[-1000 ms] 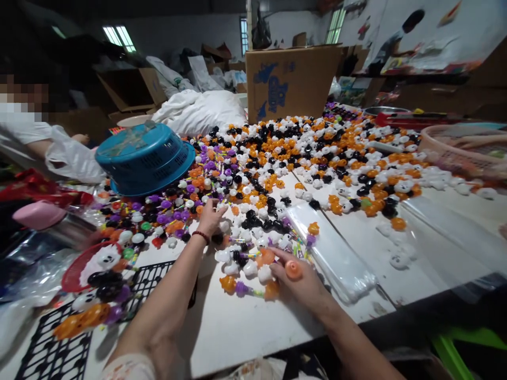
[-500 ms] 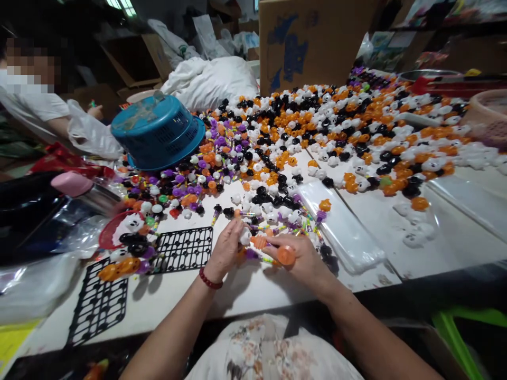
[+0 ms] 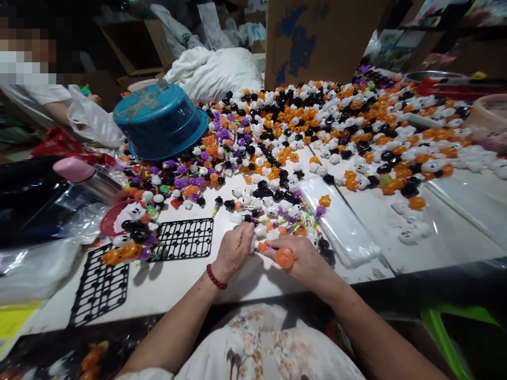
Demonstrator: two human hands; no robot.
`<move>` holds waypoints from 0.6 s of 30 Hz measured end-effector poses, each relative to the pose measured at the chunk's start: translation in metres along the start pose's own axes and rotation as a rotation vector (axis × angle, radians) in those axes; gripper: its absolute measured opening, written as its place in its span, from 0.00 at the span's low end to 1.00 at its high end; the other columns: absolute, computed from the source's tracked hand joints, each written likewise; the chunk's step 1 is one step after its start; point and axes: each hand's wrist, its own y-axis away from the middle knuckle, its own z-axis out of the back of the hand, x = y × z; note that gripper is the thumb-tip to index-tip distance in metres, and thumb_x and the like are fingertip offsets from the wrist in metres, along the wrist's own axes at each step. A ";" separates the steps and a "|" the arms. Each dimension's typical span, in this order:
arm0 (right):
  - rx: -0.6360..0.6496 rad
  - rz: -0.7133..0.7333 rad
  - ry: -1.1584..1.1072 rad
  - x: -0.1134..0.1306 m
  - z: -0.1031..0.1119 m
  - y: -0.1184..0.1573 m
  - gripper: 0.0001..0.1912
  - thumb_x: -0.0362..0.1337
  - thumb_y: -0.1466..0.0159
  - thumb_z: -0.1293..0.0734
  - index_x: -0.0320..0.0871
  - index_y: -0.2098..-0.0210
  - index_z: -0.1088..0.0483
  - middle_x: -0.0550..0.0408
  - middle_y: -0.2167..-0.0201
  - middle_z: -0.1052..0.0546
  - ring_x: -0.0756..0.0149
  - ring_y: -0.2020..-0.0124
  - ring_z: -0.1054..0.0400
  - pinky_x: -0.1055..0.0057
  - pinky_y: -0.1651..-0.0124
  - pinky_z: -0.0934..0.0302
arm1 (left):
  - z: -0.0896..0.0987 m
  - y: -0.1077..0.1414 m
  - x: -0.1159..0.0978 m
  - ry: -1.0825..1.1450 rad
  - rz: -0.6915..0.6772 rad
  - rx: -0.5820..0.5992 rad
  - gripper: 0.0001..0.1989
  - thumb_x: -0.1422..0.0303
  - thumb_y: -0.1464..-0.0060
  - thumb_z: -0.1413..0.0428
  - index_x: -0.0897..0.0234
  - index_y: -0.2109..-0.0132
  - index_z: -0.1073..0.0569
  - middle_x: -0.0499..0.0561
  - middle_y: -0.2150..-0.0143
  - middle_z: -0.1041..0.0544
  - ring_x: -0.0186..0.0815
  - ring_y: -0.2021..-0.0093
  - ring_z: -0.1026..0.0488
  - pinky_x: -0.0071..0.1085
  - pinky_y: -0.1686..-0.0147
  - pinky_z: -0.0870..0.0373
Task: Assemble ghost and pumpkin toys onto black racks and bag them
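My left hand, with a red bead bracelet at the wrist, pinches a small white plastic piece, mostly covered by the fingers. Close beside it, my right hand is closed around a candy tube with an orange cap. The tube's orange tip points at the white piece; whether they touch I cannot tell. Just beyond the hands lie loose candy tubes with coloured beads, and white and black toppers. A black plastic grid lies left of my left hand, with a second black grid farther left.
Orange, white and black toppers heap across the back. A blue basket stands upside down at the left. Clear plastic bags lie to the right. A pink-capped bottle and a person in white are at the left.
My left hand has turned and closed more over the white piece. The orange tip in my right hand shows less. The view has shifted slightly.
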 end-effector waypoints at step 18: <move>0.003 -0.246 -0.066 0.000 0.008 0.001 0.19 0.49 0.35 0.34 0.41 0.70 0.21 0.57 0.77 0.25 0.69 0.75 0.35 0.73 0.72 0.42 | -0.013 -0.003 0.016 0.424 0.164 -0.071 0.25 0.48 0.37 0.54 0.63 0.72 0.35 0.45 0.78 0.36 0.29 0.77 0.41 0.28 0.76 0.44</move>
